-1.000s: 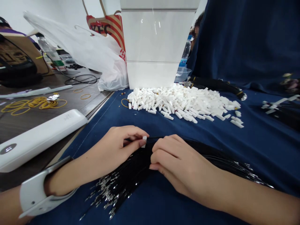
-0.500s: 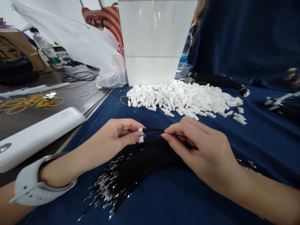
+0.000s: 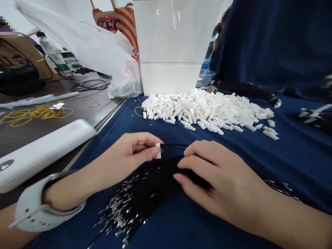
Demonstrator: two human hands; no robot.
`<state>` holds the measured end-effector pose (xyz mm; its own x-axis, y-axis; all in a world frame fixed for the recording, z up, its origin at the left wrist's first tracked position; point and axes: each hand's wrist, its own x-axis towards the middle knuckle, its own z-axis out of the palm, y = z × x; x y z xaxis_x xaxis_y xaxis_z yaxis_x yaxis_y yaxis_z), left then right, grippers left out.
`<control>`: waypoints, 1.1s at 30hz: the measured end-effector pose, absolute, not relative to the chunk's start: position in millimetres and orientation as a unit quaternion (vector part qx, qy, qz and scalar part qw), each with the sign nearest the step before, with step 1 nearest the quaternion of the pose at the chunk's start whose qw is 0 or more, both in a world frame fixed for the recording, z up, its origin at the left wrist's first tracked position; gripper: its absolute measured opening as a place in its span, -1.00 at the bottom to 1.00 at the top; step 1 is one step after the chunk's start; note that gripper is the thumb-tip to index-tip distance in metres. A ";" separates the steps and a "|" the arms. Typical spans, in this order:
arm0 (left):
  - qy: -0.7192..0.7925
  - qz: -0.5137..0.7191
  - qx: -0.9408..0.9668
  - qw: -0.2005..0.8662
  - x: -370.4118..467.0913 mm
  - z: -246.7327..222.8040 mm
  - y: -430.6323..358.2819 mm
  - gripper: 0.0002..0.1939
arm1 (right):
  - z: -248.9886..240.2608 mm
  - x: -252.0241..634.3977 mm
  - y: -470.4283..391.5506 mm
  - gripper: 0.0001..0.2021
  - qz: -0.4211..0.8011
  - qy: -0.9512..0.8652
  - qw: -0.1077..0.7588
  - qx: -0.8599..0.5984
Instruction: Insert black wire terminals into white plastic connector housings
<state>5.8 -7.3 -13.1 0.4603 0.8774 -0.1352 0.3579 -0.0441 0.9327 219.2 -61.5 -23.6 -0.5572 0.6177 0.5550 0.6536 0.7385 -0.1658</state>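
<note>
In my left hand (image 3: 144, 150), a small white connector housing (image 3: 158, 151) is pinched between thumb and fingers. Thin black wires (image 3: 172, 145) run from the housing to the right and pass behind my right hand (image 3: 207, 169). That hand hovers low over a thick bundle of black wires (image 3: 155, 183), its thumb and fingers apart; whether the fingertips touch the bundle I cannot tell. Shiny metal terminals (image 3: 116, 211) fan out at the bundle's near-left end. My right palm and forearm hide part of the bundle.
A heap of white connector housings (image 3: 207, 110) lies on the blue cloth (image 3: 111, 138), before a white box (image 3: 171, 76). A long white device (image 3: 52, 148), yellow rubber bands (image 3: 38, 114) and a plastic bag (image 3: 124, 76) are on the left. Another tied black bundle (image 3: 243, 90) lies behind.
My right hand has let go of the single wire by the connector and come down over the bundle, its fingers spreading. My left hand still pinches the connector housing.
</note>
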 end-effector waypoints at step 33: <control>0.501 0.414 0.497 0.575 -7.8 7.7 7.8 -0.90 | 21.2 302.0 6.9 -0.58 0.185 -0.799 0.207 -0.534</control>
